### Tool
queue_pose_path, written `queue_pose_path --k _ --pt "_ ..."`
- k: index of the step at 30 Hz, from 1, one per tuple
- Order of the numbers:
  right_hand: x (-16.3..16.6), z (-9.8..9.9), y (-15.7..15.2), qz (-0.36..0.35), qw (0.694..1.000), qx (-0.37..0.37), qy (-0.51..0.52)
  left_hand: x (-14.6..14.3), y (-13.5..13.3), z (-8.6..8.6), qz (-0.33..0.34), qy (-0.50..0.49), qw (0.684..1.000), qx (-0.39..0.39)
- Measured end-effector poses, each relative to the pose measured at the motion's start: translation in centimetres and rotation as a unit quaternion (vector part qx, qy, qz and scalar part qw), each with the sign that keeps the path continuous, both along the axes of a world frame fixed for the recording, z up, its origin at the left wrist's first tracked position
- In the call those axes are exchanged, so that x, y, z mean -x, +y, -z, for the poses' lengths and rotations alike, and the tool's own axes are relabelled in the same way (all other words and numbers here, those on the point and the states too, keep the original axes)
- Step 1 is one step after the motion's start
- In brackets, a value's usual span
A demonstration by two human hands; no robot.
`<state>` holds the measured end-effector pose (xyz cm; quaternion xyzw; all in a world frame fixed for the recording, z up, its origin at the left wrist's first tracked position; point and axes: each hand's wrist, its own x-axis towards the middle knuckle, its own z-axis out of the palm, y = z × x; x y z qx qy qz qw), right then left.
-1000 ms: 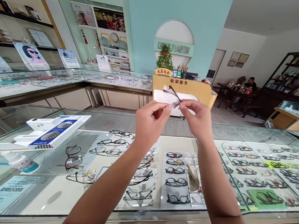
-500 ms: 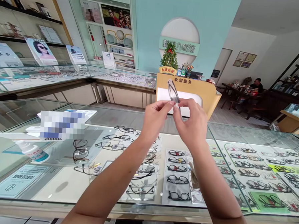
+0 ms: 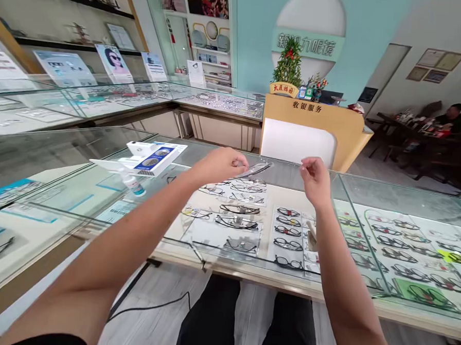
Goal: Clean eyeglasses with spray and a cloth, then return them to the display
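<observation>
Pinched in my left hand point(image 3: 223, 164) is a pair of eyeglasses point(image 3: 258, 169), held tilted above the glass display counter point(image 3: 285, 169). Its rim shows as a thin dark line with clear plastic or lens around it; my fingers hide the near end. My right hand point(image 3: 317, 181) hangs apart from the eyeglasses, to their right, with the fingers curled in towards the thumb. Whether anything small sits between those fingertips cannot be made out. Beneath both hands, several rows of eyeglass frames point(image 3: 236, 223) lie inside the counter.
On the counter's left stand a white spray bottle point(image 3: 133, 184) and a white-and-blue box point(image 3: 159, 161). The counter's front edge point(image 3: 256, 274) runs just before my legs. Farther off are a wooden cashier desk point(image 3: 348, 130) with a plant point(image 3: 288, 65), and a seated person point(image 3: 451, 119).
My hands have come apart and lower. The eyeglasses, earlier upright between both hands, now lie tilted in my left hand alone. The view has swung left and down, showing my legs.
</observation>
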<state>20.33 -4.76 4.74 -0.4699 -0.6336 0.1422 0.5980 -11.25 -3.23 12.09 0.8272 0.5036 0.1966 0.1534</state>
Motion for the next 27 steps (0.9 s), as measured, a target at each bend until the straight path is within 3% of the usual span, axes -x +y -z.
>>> queue_pose_path --k 4,8,12,21,27 --pt "-1.4 5.7 2.1 -0.006 0.996 0.089 0.008 5.2 1.4 0.8 0.0 0.163 0.986 0.039" --pt "-3.0 7.9 3.6 0.001 0.994 0.112 -0.001 9.2 2.3 3.0 -0.007 0.271 0.959 0.08" --pt "-3.6 8.2 4.0 0.016 0.993 0.117 -0.024 11.2 2.3 5.0 -0.011 0.314 0.944 0.102" --pt "-3.5 8.0 3.8 0.013 0.992 0.122 -0.027 12.5 2.9 8.5 0.013 0.334 0.939 0.086" --pt "-3.3 7.6 3.5 0.021 0.989 0.146 -0.034 12.8 3.6 9.6 0.019 0.308 0.945 0.106"
